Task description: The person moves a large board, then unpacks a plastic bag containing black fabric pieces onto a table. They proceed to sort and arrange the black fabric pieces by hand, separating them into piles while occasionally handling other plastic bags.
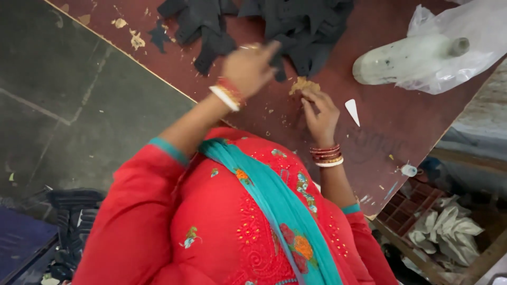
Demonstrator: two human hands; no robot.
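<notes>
My left hand point(248, 66) reaches onto a pile of dark grey cloth pieces point(274, 24) at the far side of a dark red table point(391, 126); its fingers touch the cloth, and the grip is blurred. My right hand point(319, 113) rests on the table nearer me, fingertips pinching a small tan scrap point(303, 84). Both wrists carry red and white bangles. My red sleeves and a teal scarf fill the lower part of the view.
A white foot-shaped form point(406, 58) lies in a clear plastic bag point(465, 42) at the table's right. A small white triangular piece point(352, 111) lies beside my right hand. Grey floor at left; black items point(74, 216) and crumpled cloth point(449, 227) below.
</notes>
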